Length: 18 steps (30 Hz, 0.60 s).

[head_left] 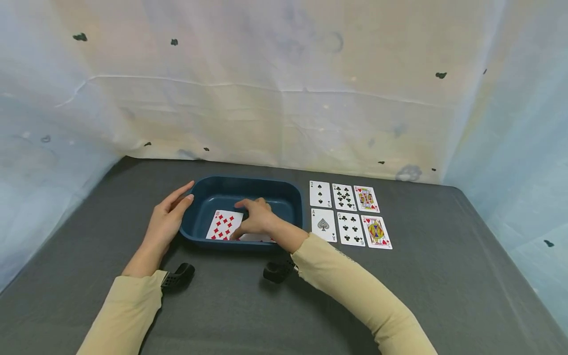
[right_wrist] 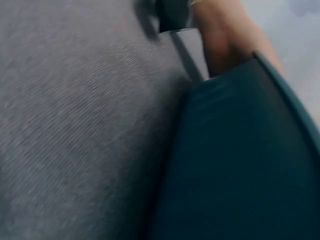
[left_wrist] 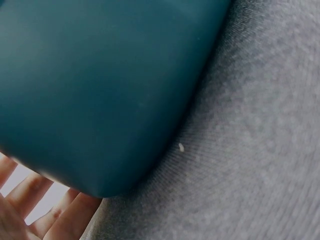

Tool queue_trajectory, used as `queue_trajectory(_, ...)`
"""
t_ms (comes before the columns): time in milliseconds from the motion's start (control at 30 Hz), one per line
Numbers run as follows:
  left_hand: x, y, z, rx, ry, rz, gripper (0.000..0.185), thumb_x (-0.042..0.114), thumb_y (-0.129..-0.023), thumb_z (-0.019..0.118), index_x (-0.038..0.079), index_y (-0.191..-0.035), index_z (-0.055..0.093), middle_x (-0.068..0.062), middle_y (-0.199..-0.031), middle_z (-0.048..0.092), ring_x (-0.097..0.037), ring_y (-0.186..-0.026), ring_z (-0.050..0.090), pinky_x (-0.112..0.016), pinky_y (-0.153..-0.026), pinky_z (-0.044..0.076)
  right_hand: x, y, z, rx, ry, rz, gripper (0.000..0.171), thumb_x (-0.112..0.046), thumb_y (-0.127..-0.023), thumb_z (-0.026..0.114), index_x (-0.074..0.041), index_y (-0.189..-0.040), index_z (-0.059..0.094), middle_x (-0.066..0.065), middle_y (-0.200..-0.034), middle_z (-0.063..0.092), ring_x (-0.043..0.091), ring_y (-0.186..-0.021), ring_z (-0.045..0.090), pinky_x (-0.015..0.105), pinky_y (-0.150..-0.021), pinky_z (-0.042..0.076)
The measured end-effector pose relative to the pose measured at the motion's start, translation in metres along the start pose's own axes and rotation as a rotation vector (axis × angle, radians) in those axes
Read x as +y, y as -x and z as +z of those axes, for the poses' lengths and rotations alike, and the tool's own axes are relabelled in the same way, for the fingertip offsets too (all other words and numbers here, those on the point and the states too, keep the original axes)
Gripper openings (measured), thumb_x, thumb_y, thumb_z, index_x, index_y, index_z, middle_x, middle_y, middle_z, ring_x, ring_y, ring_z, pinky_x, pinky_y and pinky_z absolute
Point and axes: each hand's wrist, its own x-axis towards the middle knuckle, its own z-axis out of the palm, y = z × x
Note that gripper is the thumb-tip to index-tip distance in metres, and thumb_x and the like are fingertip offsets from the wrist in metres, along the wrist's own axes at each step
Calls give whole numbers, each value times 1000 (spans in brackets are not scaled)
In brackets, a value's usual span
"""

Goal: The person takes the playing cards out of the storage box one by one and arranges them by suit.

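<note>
A dark blue rectangular tub (head_left: 208, 182) stands on the table. My left hand (head_left: 161, 224) rests against its left end, fingers straight along the rim; in the left wrist view its fingers (left_wrist: 30, 192) show beneath the tub's corner. My right hand (head_left: 257, 218) reaches inside, thumb and forefinger spread apart. A red diamonds playing card (head_left: 222, 224) lies face up in the tub, its right side close to the right thumb. Another white card (head_left: 256, 237) shows beneath the right hand, mostly hidden by the hand and front wall. In the right wrist view the tub's outer wall (right_wrist: 240, 150) hides the fingers.
Right of the tub, face-up playing cards lie in two rows, among them a three of spades (head_left: 320, 194), an ace of spades (head_left: 324, 225) and a red face card (head_left: 376, 231). Grey cloth covers the table (head_left: 230, 305). A pale curtain (head_left: 284, 118) hangs behind.
</note>
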Motion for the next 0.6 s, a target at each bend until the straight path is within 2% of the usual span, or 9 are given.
queue_trajectory(133,0,0,0,2,-5,-8,54,49,-99,43,32,-149,34,-14,-152,37,-37,-139,33,-60,-110,27,1,1,6,8,105,-28,71,-21,-74,83,-24,-138,52,9,-141,35,25,-123,35,41,-98,37)
queue_trajectory(300,1,0,2,2,6,-4,54,50,-99,44,32,-149,35,-14,-152,37,-37,-139,33,-60,-110,27,0,4,7,31,187,-47,65,-20,-78,80,-23,-137,52,7,-135,39,23,-117,36,37,-95,36)
queue_trajectory(500,1,0,2,5,16,-9,54,49,-99,44,31,-149,35,-14,-151,38,-36,-139,34,-59,-111,27,-2,4,6,27,228,-28,47,-21,-80,77,-16,-121,56,9,-132,40,25,-117,37,39,-96,34)
queue_trajectory(600,0,0,1,11,18,-12,53,48,-99,44,32,-149,35,-13,-151,39,-35,-139,34,-58,-111,27,-2,4,6,27,229,-31,50,-23,-79,77,-15,-123,54,9,-134,40,25,-117,37,39,-96,34)
